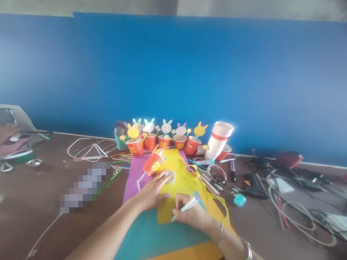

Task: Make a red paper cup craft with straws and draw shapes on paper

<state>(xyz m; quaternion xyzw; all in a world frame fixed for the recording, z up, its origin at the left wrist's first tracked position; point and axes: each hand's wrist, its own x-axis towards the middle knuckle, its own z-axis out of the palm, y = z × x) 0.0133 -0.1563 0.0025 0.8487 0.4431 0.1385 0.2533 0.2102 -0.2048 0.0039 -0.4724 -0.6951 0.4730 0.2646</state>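
Observation:
My left hand [152, 189] lies flat with fingers spread on a yellow paper sheet [177, 186], its fingertips touching a small roll of clear tape [170, 177]. My right hand [189, 213] is closed around a white pen [186, 208] with its tip on the yellow sheet. A red paper cup [152, 163] lies on its side just beyond my left hand. Under the yellow sheet lie purple [134, 177], teal [151, 234] and orange [189, 252] sheets.
A row of red cups with paper flowers [162, 139] stands by the blue wall, beside a stack of paper cups [219, 139]. Scissors [218, 180], markers and cables [295, 202] lie at the right. Another person's hand [8, 131] shows at far left.

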